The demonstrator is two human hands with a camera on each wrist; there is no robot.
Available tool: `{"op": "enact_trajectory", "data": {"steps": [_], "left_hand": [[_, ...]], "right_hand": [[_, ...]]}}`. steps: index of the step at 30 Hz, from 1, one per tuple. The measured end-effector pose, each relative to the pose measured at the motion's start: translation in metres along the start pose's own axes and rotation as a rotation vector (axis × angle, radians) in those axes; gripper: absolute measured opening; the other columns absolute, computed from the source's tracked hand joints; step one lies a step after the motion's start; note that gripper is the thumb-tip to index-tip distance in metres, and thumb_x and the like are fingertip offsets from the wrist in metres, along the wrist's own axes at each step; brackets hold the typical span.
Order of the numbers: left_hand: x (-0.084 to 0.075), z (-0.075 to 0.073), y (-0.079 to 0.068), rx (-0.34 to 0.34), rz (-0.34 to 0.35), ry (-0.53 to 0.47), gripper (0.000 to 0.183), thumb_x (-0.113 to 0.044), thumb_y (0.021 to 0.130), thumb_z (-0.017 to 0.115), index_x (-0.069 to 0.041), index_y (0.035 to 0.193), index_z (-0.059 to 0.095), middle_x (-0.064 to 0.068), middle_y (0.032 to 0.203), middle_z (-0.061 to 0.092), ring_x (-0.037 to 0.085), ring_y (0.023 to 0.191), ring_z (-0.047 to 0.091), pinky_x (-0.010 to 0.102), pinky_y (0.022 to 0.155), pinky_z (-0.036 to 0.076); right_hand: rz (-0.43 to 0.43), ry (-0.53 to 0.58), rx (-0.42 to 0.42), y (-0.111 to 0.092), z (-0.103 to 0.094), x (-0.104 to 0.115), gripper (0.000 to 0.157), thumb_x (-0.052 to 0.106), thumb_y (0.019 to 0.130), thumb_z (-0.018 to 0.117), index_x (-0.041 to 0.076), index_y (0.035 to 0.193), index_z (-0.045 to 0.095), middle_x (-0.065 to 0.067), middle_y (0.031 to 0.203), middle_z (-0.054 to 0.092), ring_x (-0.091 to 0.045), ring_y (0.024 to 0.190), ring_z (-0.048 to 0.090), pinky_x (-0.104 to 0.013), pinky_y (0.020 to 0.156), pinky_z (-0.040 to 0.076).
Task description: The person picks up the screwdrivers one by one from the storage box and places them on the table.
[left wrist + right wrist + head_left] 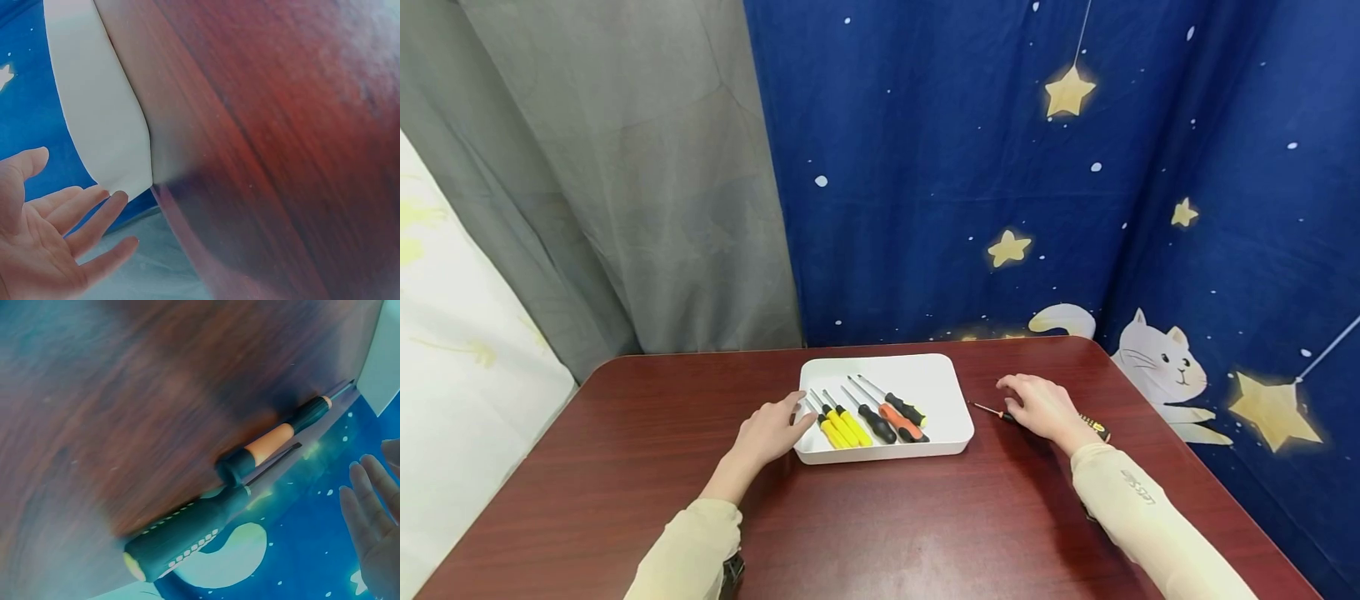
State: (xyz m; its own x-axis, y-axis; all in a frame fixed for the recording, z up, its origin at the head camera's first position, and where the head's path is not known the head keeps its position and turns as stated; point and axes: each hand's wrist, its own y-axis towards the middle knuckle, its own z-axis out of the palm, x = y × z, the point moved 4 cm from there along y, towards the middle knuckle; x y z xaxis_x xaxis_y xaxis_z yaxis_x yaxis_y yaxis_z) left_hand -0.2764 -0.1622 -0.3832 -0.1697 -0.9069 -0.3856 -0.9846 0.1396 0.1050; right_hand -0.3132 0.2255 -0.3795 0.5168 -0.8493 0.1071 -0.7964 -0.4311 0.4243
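Observation:
A white tray (925,383) holds several screwdrivers: three with yellow handles (846,427), a black-handled screwdriver (882,425), an orange-and-black one (901,423) and a black one with a yellow end (907,409). My left hand (769,432) is at the tray's left wall, fingers extended, fingertips right at the wall in the left wrist view. My right hand (1043,407) hovers right of the tray with nothing between its fingers. Below it on the table lie an orange-and-black screwdriver (270,442) and a thicker black screwdriver with yellow marks (187,534), partly hidden by the hand in the head view.
Tray and loose screwdrivers lie toward the far side of a reddish-brown wooden table (880,525). Behind its far edge hang a grey curtain (625,183) and a blue curtain (940,167) with stars and a cat.

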Motion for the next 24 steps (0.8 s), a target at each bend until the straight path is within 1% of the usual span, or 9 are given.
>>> {"op": "enact_trajectory", "data": {"steps": [5,13,24], "left_hand": [[0.000,0.000,-0.001,0.002,0.001,-0.001,0.052,-0.038,0.085,0.050,-0.005,0.125,0.047,0.015,0.108,0.059,0.033,0.093,0.055,0.050,0.067,0.042],[0.001,0.000,0.000,0.000,0.000,-0.005,0.052,-0.038,0.085,0.050,-0.005,0.126,0.047,0.014,0.108,0.059,0.033,0.093,0.055,0.050,0.067,0.042],[0.001,0.001,0.000,0.005,-0.004,-0.007,0.052,-0.038,0.085,0.050,-0.006,0.126,0.047,0.014,0.108,0.059,0.032,0.093,0.055,0.050,0.067,0.042]], "right_hand": [[0.022,-0.001,0.024,0.009,0.000,0.007,0.024,0.011,0.074,0.062,0.013,0.098,0.063,0.003,0.083,0.061,-0.013,0.066,0.053,-0.036,0.052,0.042],[0.023,0.014,0.010,0.022,0.000,0.020,0.022,0.012,0.075,0.062,0.016,0.097,0.063,0.006,0.080,0.060,-0.011,0.066,0.053,-0.034,0.052,0.043],[-0.012,0.031,-0.009,0.033,0.002,0.036,0.022,0.011,0.074,0.062,0.014,0.096,0.064,0.008,0.076,0.058,-0.010,0.065,0.052,-0.033,0.051,0.042]]}}
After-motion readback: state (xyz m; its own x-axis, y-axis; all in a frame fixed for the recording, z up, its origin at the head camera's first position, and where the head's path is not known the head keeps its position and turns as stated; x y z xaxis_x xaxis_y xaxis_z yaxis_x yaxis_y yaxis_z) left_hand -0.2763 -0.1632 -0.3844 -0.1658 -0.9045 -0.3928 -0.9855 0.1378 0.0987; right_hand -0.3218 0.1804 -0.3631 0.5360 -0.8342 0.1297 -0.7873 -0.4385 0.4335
